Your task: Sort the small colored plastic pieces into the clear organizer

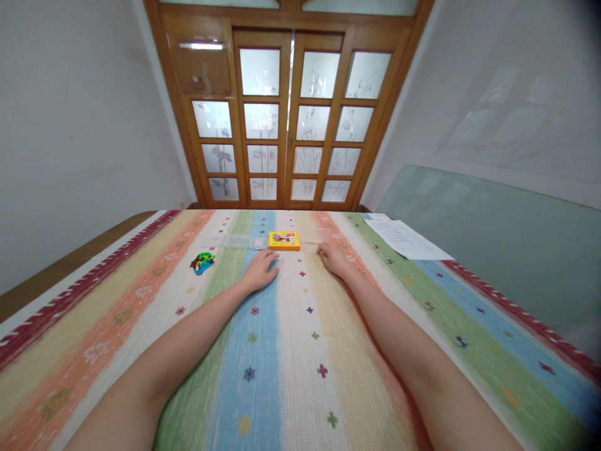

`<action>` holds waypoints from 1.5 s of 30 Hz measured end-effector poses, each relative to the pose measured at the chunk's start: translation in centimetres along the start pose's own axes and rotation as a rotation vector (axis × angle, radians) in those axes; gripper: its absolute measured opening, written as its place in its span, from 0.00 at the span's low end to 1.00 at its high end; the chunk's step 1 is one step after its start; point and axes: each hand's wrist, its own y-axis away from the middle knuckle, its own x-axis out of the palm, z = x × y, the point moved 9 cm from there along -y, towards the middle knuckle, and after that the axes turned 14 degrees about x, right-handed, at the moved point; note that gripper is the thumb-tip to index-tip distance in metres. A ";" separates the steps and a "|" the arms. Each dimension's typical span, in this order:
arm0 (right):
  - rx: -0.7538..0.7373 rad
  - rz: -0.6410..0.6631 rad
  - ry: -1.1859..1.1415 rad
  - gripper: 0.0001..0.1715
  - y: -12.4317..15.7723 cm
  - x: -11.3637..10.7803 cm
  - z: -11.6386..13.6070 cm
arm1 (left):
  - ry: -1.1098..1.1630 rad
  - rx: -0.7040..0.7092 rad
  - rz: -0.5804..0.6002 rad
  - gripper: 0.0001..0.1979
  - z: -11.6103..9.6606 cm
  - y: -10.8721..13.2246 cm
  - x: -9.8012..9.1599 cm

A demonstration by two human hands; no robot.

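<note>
My left hand rests on the tablecloth with its fingers stretched forward and the thumb apart, holding nothing. Just beyond its fingertips lies a small yellow box with a picture and a red mark. On the other side, my right hand lies with loosely bent, parted fingers by the near edge of a clear plastic tray; whether they touch it is hard to make out. Left of the box is another clear plastic container. A small pile of green, blue, brown and yellow pieces sits further left.
A striped tablecloth covers the table. White paper sheets with print lie at the far right. A pale green panel stands along the right side. Wooden doors with frosted panes rise behind the table.
</note>
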 end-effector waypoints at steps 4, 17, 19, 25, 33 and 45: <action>-0.042 -0.008 -0.010 0.16 0.1 -0.1 0.4 | -0.042 0.017 0.049 0.22 -0.3 0.1 0.5; -0.214 -0.135 0.063 0.24 -1.1 1.5 11.3 | -0.055 0.022 0.051 0.19 -0.9 0.1 0.4; -0.212 -0.121 0.088 0.27 -2.1 2.4 12.2 | -0.049 0.016 0.047 0.19 -0.8 0.1 0.4; -0.249 -0.087 0.166 0.24 -3.0 3.8 12.6 | -0.080 -0.022 0.035 0.19 -0.6 0.1 0.3; -0.309 -0.104 0.200 0.19 -1.8 2.9 12.7 | -0.083 -0.011 0.031 0.22 -0.9 -0.1 0.2; 0.083 -0.442 -0.109 0.20 -5.4 -4.4 9.1 | -0.085 0.025 0.031 0.18 -1.2 -0.2 -0.1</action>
